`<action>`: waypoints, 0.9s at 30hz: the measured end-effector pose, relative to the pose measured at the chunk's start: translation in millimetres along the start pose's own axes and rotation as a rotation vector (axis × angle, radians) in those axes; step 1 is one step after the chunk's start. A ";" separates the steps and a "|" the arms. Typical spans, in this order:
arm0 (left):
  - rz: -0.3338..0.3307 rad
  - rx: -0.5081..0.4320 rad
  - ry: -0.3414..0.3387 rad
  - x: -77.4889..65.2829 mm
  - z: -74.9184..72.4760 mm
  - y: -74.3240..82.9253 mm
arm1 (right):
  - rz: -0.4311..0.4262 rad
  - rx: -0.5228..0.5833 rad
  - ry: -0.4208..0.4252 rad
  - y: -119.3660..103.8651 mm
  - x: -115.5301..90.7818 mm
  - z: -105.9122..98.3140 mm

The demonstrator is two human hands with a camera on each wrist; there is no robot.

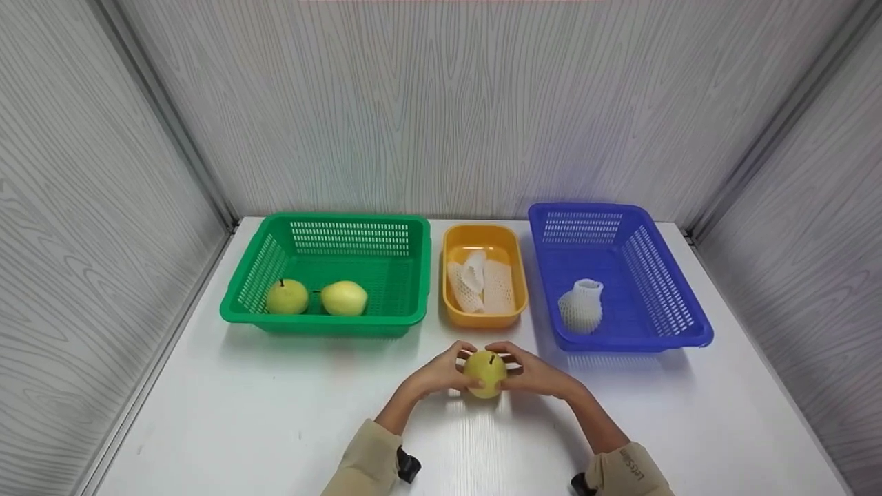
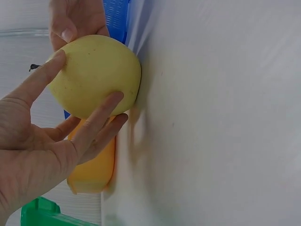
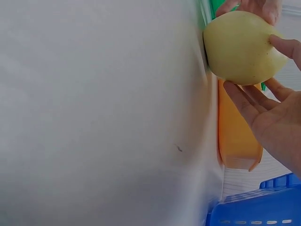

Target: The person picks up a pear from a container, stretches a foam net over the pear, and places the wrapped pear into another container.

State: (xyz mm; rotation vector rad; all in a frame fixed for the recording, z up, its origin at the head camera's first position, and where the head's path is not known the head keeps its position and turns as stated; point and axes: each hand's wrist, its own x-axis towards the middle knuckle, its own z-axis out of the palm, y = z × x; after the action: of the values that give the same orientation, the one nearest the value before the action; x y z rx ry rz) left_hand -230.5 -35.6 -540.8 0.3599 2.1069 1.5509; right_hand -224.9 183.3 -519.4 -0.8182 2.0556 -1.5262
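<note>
Between my two hands, at the front middle of the table, is a yellow-green pear (image 1: 486, 377) with its dark stem upward. My left hand (image 1: 438, 373) holds it from the left, thumb on the near side and fingers round the far side. From the opposite side my right hand (image 1: 536, 374) grips the same pear in a like way. The left wrist view shows the bare pear (image 2: 96, 77) close up, its underside near or on the table; contact is unclear. In the right wrist view, the thumb and fingertips touch the pear (image 3: 242, 47).
Two pears lie in a green basket (image 1: 324, 319) at the left. Behind my hands, an orange tray (image 1: 486, 320) holds several white foam net sleeves (image 1: 499, 286). A blue basket (image 1: 634, 342) at the right contains an item in a white foam net (image 1: 581, 307). Panels enclose the table (image 1: 275, 413).
</note>
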 end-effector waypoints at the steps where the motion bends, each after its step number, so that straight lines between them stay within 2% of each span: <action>1: -0.002 -0.012 -0.003 0.0 -0.6 -0.4 | -0.003 0.001 0.002 -0.6 -0.4 0.1; 4: -0.004 -0.045 0.009 0.1 -3.5 0.4 | 0.003 0.002 0.009 -3.8 -1.9 -0.6; 6: -0.009 -0.082 0.041 2.0 -6.3 1.0 | 0.006 0.014 0.004 -6.3 -3.2 -3.2; 11: -0.043 -0.203 0.199 11.9 -13.2 4.7 | 0.025 0.049 0.034 -15.0 -3.7 -15.0; 15: -0.099 -0.299 0.330 22.5 -17.7 10.6 | -0.001 0.018 0.146 -19.1 6.4 -22.7; 18: -0.130 -0.365 0.398 32.5 -20.7 13.5 | -0.035 -0.035 0.266 -15.6 22.6 -26.9; 22: -0.154 -0.436 0.457 45.3 -22.3 15.4 | -0.045 -0.107 0.412 -13.3 48.6 -27.7; 27: -0.166 -0.457 0.499 55.1 -21.2 17.0 | -0.043 -0.237 0.555 -13.6 77.4 -22.4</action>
State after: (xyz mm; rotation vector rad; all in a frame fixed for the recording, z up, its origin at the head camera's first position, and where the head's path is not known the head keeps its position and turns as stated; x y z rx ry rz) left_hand -289.6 -20.7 -532.7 -0.3905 1.9594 2.1042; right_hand -293.1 142.4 -500.5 -0.5597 2.6717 -1.6934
